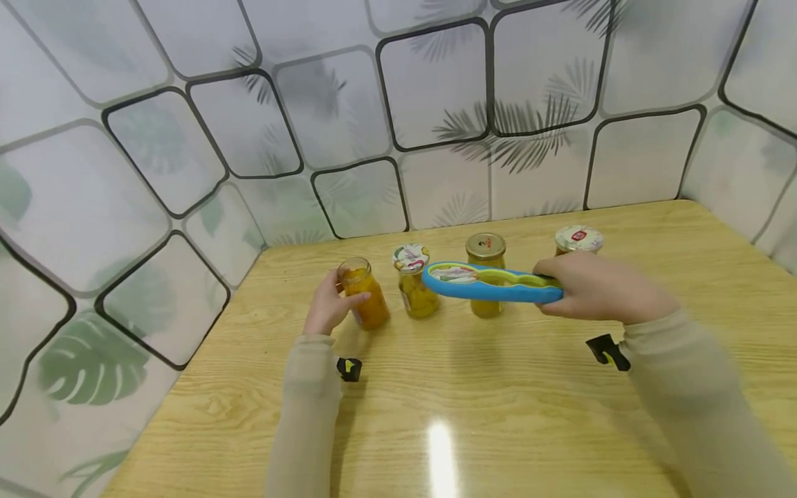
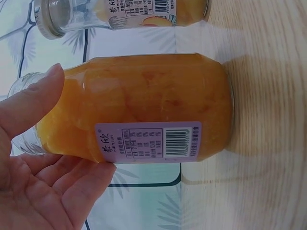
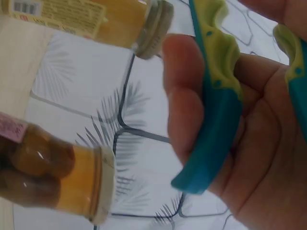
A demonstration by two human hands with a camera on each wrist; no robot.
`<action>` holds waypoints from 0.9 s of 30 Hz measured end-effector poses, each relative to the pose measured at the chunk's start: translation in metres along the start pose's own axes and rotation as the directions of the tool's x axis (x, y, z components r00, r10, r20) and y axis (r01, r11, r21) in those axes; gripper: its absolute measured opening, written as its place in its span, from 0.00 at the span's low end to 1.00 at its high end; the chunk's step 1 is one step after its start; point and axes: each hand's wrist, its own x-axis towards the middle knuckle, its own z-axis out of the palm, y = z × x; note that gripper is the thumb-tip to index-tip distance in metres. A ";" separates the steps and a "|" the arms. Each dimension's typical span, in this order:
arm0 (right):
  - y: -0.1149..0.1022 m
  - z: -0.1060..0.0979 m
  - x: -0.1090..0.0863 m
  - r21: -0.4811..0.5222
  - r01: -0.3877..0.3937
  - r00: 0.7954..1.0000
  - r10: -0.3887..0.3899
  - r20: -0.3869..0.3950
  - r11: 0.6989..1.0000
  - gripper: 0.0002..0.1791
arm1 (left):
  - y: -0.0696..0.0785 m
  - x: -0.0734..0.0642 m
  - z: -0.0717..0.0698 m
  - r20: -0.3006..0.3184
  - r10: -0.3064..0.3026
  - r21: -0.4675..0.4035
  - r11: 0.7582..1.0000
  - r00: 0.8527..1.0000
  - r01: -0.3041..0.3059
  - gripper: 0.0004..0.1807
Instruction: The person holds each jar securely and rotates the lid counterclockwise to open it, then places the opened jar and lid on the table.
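My left hand (image 1: 326,304) grips a lidless glass jar (image 1: 371,304) of orange fruit near its neck. In the left wrist view, the thumb lies across one side and the fingertips reach the purple label (image 2: 148,141). The jar stands on the table, its open mouth facing up. My right hand (image 1: 598,287) holds a blue and green jar opener (image 1: 492,294) in the air, pointing left over the row of jars. Seen from the right wrist, the fingers wrap round one handle (image 3: 220,122), while the other handle (image 3: 300,91) is partly cut off.
Right of the orange jar stand a yellow-fruit jar (image 1: 418,297) with a patterned lid and a gold-lidded jar (image 1: 486,308). At the far right, another patterned lid (image 1: 578,238) tops a jar mostly hidden by my right hand. Leaf-patterned walls enclose the wooden table (image 1: 398,387).
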 end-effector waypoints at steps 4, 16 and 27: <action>-0.004 0.011 0.012 0.080 0.072 0.997 -0.072 0.001 0.994 0.06 | 0.000 0.002 -0.002 -0.017 0.015 0.003 1.000 1.000 -0.015 0.32; -0.034 0.059 0.039 0.510 0.038 0.981 -0.130 0.147 0.859 0.11 | -0.005 0.002 -0.001 -0.020 0.053 0.039 0.998 0.998 -0.052 0.33; -0.043 0.080 0.068 0.465 -0.111 0.884 -0.126 0.450 0.879 0.05 | -0.009 0.004 -0.002 -0.018 0.071 0.052 0.996 0.997 -0.070 0.33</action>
